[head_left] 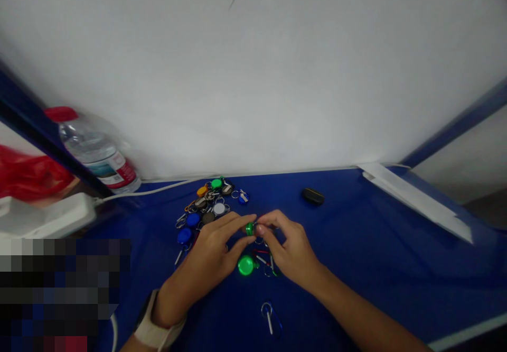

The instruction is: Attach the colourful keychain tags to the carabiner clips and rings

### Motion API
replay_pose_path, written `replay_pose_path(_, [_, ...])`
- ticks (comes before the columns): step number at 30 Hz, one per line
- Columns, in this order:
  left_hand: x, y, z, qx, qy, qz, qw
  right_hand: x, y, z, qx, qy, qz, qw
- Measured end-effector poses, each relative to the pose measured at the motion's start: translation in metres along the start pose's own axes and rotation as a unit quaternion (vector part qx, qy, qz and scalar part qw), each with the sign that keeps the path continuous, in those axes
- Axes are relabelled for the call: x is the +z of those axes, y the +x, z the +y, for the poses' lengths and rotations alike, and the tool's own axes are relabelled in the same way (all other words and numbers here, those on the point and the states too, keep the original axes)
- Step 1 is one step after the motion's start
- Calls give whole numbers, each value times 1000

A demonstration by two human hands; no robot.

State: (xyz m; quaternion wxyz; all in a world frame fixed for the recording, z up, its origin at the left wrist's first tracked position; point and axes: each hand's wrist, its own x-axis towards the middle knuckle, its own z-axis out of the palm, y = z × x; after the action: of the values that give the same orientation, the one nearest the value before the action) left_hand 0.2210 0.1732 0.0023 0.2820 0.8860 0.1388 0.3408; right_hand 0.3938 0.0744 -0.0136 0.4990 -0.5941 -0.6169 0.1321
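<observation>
My left hand (209,257) and my right hand (287,246) meet above a blue tabletop (376,272). Their fingertips pinch a small green key tag (249,229) from both sides, and a thin ring or clip under it is partly hidden by my fingers. Just below my hands lies a larger green key tag (245,265) beside tangled small clips (267,262). To the far left sits a heap of coloured key fobs with rings (208,204). A carabiner clip (270,317) lies nearer me.
A black oblong object (312,196) lies on the far table. A capped water bottle (95,154), a red plastic bag (27,175) and a white power strip (47,217) stand beyond the left edge. A white wall (253,66) rises behind the table.
</observation>
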Motion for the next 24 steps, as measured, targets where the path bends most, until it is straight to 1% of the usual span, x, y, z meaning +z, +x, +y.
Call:
replay_pose_path(2, [-2, 2, 4, -1, -25, -8, 1000, -1, 2, 3, 32, 25, 0, 999])
replay_pose_path(4, [-6, 4, 7, -11, -55, -2, 998, -1, 4, 8, 50, 36, 16, 998])
replay_pose_path(6, [-10, 4, 8, -39, -87, 15, 995, -1, 6, 11, 71, 38, 54, 995])
replay_pose_path(8, [-11, 3, 8, -91, -122, 21, 988, -1, 7, 12, 79, 53, 69, 993])
replay_pose_path(10, [-6, 2, 8, -154, -158, 14, 975, 0, 6, 8, 60, 50, 69, 995])
replay_pose_path(12, [0, 2, 9, -211, -198, 3, 957, 1, 3, 3, 16, 18, 67, 997])
replay_pose_path(15, [9, 4, 13, -261, -253, -21, 931, 2, 0, -1, -63, -12, 62, 996])
replay_pose_path(17, [11, 5, 15, -271, -275, -28, 922, 2, -1, -1, -88, -16, 54, 994])
replay_pose_path(18, [11, 6, 15, -269, -279, -26, 921, 2, -1, -1, -88, -20, 51, 995])
replay_pose_path(21, [10, 7, 17, -252, -271, -14, 929, 3, 1, -2, -58, -28, 63, 996])
replay_pose_path(24, [9, 8, 19, -248, -277, -7, 928, 3, 3, -3, -21, 29, 73, 997])
